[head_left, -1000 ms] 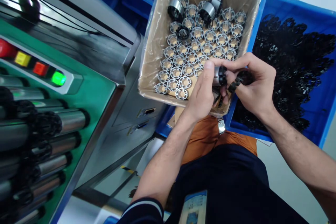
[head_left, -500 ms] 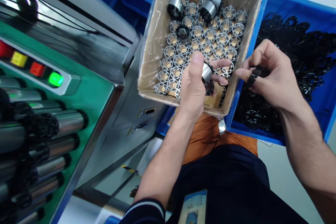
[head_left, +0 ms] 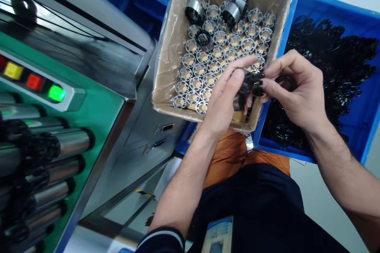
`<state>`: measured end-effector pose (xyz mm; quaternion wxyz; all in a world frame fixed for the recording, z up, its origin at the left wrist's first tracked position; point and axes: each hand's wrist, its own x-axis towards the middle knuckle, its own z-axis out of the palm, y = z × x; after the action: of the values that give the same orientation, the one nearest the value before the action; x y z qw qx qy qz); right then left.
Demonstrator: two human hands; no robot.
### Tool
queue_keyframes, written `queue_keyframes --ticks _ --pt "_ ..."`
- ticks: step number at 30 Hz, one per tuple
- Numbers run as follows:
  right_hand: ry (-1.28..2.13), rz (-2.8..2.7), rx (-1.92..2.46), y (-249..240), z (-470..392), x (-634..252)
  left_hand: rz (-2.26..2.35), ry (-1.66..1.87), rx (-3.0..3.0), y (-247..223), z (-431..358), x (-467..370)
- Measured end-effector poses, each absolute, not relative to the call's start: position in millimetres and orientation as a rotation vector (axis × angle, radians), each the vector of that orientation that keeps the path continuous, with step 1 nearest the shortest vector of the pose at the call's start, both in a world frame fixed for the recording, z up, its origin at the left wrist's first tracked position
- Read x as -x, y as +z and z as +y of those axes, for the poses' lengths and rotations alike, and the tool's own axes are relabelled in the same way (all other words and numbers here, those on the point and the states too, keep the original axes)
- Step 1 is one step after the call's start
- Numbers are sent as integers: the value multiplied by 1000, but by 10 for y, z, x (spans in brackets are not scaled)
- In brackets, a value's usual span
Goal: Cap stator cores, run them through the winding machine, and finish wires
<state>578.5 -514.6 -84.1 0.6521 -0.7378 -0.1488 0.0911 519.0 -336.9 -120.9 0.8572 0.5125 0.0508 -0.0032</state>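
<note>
Over the cardboard box, my left hand (head_left: 222,101) is closed around a metal stator core (head_left: 239,102), whose dark end points right. My right hand (head_left: 303,91) pinches a small black plastic ring piece (head_left: 259,87) and holds it against or very close to that end; contact is hard to make out. Another dark piece (head_left: 286,82) sits inside the curl of my right fingers. Below my hands, the plastic-lined cardboard box (head_left: 168,59) holds rows of upright slotted metal cores (head_left: 219,38). Several cores with black ends, such as one core (head_left: 195,10), lie on top of them.
A blue bin (head_left: 360,122) of tangled black ring pieces (head_left: 332,51) adjoins the box on the right. At left, a green machine panel (head_left: 101,106) carries coloured buttons with one lit green button (head_left: 56,93). Metal cylinders (head_left: 73,142) lie in stacks beside it.
My right hand has moved left from above the blue bin, bringing the black ring piece to the core. My left hand has turned the core's dark end towards it.
</note>
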Motion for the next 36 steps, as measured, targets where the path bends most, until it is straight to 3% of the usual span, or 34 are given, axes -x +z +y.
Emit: queue_keyframes --ticks 24,36 --pt "157 -327 1699 -991 -5003 -5663 100 -82 -1102 -1197 -3402 -5150" --pt "-147 -620 1904 -923 -5065 -5660 137 -114 -1052 -1185 -3357 -5144"
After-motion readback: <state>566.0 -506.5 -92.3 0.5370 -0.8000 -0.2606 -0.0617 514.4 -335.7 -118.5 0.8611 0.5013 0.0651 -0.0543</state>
